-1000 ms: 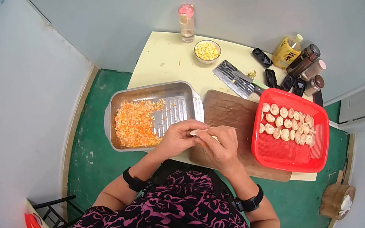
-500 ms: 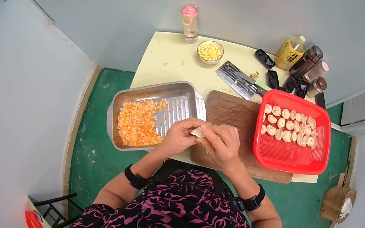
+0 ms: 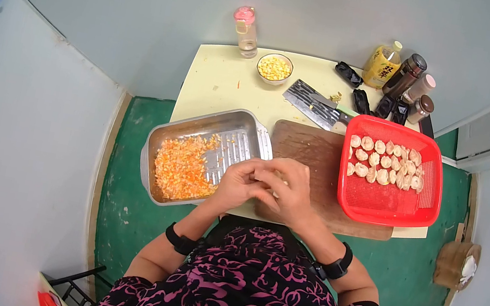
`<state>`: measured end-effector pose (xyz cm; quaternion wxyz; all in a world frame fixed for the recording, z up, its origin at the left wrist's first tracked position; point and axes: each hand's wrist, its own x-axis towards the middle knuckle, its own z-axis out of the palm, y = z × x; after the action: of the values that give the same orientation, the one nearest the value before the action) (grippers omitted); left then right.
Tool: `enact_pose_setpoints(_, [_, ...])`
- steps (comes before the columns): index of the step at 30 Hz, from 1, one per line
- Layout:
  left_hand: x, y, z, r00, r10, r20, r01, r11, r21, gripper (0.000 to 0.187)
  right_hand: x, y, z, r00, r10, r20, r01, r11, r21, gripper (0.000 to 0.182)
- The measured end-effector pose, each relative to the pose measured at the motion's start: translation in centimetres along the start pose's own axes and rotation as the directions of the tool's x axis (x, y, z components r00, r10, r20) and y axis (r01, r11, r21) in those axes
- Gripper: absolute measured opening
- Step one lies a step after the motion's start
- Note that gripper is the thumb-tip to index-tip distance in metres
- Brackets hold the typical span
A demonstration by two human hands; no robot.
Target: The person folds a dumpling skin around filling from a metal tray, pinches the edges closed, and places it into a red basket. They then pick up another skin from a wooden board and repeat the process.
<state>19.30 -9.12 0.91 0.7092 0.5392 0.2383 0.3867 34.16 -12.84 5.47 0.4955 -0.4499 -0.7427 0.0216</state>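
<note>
My left hand (image 3: 238,182) and my right hand (image 3: 288,191) meet at the near edge of the brown cutting board (image 3: 302,145). Their fingers are pinched together around a small dumpling, which they now almost wholly hide. Left of them, a metal pan (image 3: 265,142) holds chopped orange-and-white filling (image 3: 182,168). To the right, a red plastic basket (image 3: 378,213) overlaps the board, with rows of folded dumplings (image 3: 386,161) inside.
Beyond the board lie a cleaver (image 3: 310,104) and a green-handled knife (image 3: 326,101). A bowl of corn (image 3: 274,68) and a pink-lidded bottle (image 3: 246,32) stand at the back. A yellow-labelled bottle (image 3: 381,66), dark flasks (image 3: 405,75) and black pouches (image 3: 348,74) occupy the back right.
My right hand has closed further over my left fingers, covering the pale dumpling wrapper that showed between them before. The whole view has shifted slightly.
</note>
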Motion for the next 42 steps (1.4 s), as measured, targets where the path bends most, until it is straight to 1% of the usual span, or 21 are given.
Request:
enact_pose_setpoints(1, [0.1, 0.2, 0.1, 1.0, 0.001, -0.028, 0.0, 1.0, 0.019, 0.035, 0.4, -0.4, -0.4, 0.998, 0.067, -0.02, -0.067, 0.997, 0.024, 0.028])
enact_pose_setpoints(3, [0.3, 1.0, 0.4, 0.997, 0.005, -0.083, -0.001, 0.998, 0.057, 0.036, -0.6, 0.2, -0.4, 0.987, 0.139, -0.078, -0.135, 0.989, 0.055, 0.029])
enact_pose_setpoints(4, [0.3, 1.2, 0.4, 0.996, 0.005, -0.086, -0.001, 0.999, 0.045, 0.036, -1.0, 0.6, -0.4, 0.978, 0.177, -0.108, -0.17, 0.983, 0.071, 0.03])
enact_pose_setpoints(7, [0.3, 1.4, 0.5, 0.996, -0.017, -0.086, 0.019, 1.0, 0.02, 0.036, -1.8, 1.3, -1.0, 0.991, 0.126, -0.045, -0.124, 0.991, 0.046, 0.03])
enact_pose_setpoints(9, [0.4, 1.4, 0.6, 0.995, -0.046, -0.089, 0.048, 0.999, 0.017, 0.036, -1.8, 1.2, -0.7, 0.993, 0.097, -0.072, -0.094, 0.995, 0.04, 0.028])
enact_pose_setpoints(13, [0.7, 1.4, 0.8, 0.999, 0.018, -0.029, -0.018, 1.0, 0.021, 0.033, -1.9, 1.5, -0.3, 0.992, 0.068, -0.107, -0.065, 0.997, 0.031, 0.026])
enact_pose_setpoints(15, [0.8, 1.2, 0.8, 0.999, 0.045, -0.005, -0.045, 0.998, 0.042, 0.034, -1.9, 1.5, -0.4, 0.99, 0.083, -0.112, -0.08, 0.996, 0.035, 0.024])
enact_pose_setpoints(18, [0.9, 0.9, 1.0, 1.0, 0.023, 0.0, -0.023, 0.999, 0.045, 0.034, -1.9, 1.6, -0.3, 0.989, 0.079, -0.121, -0.077, 0.997, 0.023, 0.021])
enact_pose_setpoints(21, [0.8, 1.2, 1.3, 0.997, -0.072, -0.029, 0.073, 0.997, 0.012, 0.034, -1.9, 1.8, -0.1, 0.991, 0.067, -0.118, -0.071, 0.997, -0.022, 0.02])
enact_pose_setpoints(22, [0.8, 1.0, 1.3, 0.998, -0.056, -0.036, 0.057, 0.998, 0.022, 0.033, -1.9, 1.8, -0.1, 0.991, 0.065, -0.114, -0.07, 0.997, -0.042, 0.02])
enact_pose_setpoints(24, [0.9, 0.4, 1.1, 0.998, -0.023, -0.052, 0.026, 0.999, 0.042, 0.033, -2.5, 2.1, -0.3, 0.992, 0.089, -0.09, -0.088, 0.996, 0.01, 0.025])
enact_pose_setpoints(25, [1.0, 0.3, 1.0, 0.997, -0.053, -0.061, 0.056, 0.997, 0.044, 0.032, -2.6, 2.2, -0.4, 0.992, 0.1, -0.076, -0.098, 0.995, 0.037, 0.027])
enact_pose_setpoints(27, [1.0, 0.3, 0.8, 0.99, -0.113, -0.083, 0.117, 0.992, 0.047, 0.031, -2.1, 1.5, -0.7, 0.965, 0.236, -0.116, -0.219, 0.965, 0.146, 0.033])
enact_pose_setpoints(28, [1.1, 0.4, 0.8, 0.991, -0.113, -0.075, 0.115, 0.993, 0.024, 0.032, -1.9, 1.2, -0.9, 0.944, 0.305, -0.129, -0.276, 0.94, 0.201, 0.036])
enact_pose_setpoints(30, [1.1, 0.4, 0.8, 0.992, -0.114, -0.054, 0.113, 0.993, -0.025, 0.034, -2.5, 2.0, -1.0, 0.956, 0.289, -0.059, -0.271, 0.941, 0.203, 0.041])
enact_pose_setpoints(31, [1.2, 0.3, 0.9, 0.989, -0.133, -0.071, 0.13, 0.991, -0.034, 0.034, -2.7, 2.2, -1.1, 0.959, 0.281, -0.025, -0.27, 0.941, 0.204, 0.043])
enact_pose_setpoints(34, [1.4, 0.0, 0.9, 0.974, -0.201, -0.107, 0.194, 0.979, -0.07, 0.031, -2.8, 2.2, -1.1, 0.95, 0.313, 0.016, -0.308, 0.923, 0.231, 0.042])
enact_pose_setpoints(36, [1.5, 0.1, 0.9, 0.96, -0.258, -0.109, 0.247, 0.963, -0.109, 0.03, -3.0, 2.2, -1.1, 0.926, 0.372, 0.057, -0.373, 0.89, 0.261, 0.043])
enact_pose_setpoints(37, [1.4, 0.0, 0.9, 0.962, -0.259, -0.09, 0.245, 0.959, -0.142, 0.03, -3.1, 2.2, -1.2, 0.913, 0.401, 0.078, -0.406, 0.872, 0.275, 0.043])
enact_pose_setpoints(39, [1.5, 0.0, 0.9, 0.965, -0.256, -0.053, 0.24, 0.948, -0.207, 0.03, -3.4, 2.4, -1.1, 0.911, 0.406, 0.075, -0.411, 0.877, 0.25, 0.043])
enact_pose_setpoints(42, [1.7, -0.3, 1.4, 0.971, -0.237, -0.001, 0.226, 0.929, -0.294, 0.036, -4.1, 2.8, -1.1, 0.892, 0.443, 0.091, -0.451, 0.859, 0.242, 0.043])
